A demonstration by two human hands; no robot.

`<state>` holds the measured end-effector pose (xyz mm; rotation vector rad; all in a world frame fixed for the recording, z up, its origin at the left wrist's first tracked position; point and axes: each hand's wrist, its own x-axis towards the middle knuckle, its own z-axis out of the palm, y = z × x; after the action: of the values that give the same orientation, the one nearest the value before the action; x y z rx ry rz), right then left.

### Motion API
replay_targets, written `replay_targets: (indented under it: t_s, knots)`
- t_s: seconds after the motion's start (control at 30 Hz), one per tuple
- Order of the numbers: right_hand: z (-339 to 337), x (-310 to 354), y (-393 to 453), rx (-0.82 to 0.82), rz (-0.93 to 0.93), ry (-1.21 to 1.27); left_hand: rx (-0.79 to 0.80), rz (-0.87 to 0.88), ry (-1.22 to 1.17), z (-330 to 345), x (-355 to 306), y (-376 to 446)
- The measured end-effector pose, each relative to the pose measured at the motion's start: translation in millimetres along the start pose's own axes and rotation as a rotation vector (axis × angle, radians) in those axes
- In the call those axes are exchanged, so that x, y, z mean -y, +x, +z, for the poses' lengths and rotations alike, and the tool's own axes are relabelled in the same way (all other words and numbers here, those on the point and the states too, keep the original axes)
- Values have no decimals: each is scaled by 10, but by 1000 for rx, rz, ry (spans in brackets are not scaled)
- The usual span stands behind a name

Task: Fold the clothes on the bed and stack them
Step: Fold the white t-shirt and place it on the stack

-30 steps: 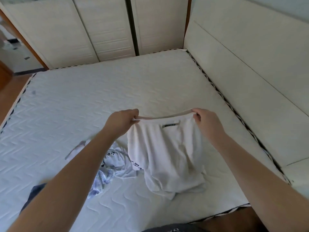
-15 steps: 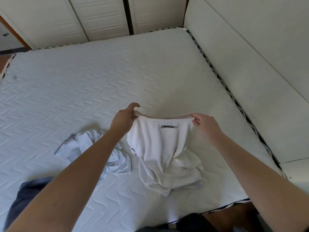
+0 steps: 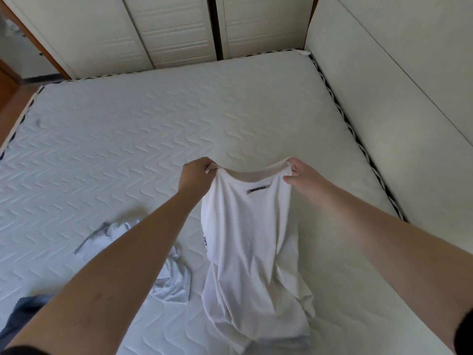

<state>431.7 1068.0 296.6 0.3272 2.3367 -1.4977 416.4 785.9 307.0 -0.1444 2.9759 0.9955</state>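
A white T-shirt (image 3: 245, 242) with a dark neck label hangs over the bed (image 3: 153, 129), its lower part bunched on the mattress. My left hand (image 3: 195, 176) grips the shirt's left shoulder by the collar. My right hand (image 3: 304, 176) pinches the right shoulder. A crumpled pale blue-white garment (image 3: 171, 280) lies on the mattress to the left, partly hidden by my left forearm. A dark blue garment (image 3: 18, 319) shows at the lower left edge.
A padded headboard (image 3: 399, 93) runs along the bed's right side. White wardrobe doors (image 3: 174, 29) stand beyond the far edge. A wooden floor strip (image 3: 12, 108) shows at the far left.
Both hands have raised the white shirt, so it hangs longer and straighter than half a second ago. The other garments have not moved.
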Motion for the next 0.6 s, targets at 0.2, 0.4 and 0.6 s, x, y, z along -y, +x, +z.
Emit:
replay_targets:
  t_s: [0.2,0.4,0.6]
  knots:
    - [112,-192,491,63,33,133,43,-129,-5,411,192,340]
    - [363,-834,488,98,143,204,261,24,123,1006,424,-172]
    - [818,-1856,96,145,334,177,490,-46,106,1647,873,-1090]
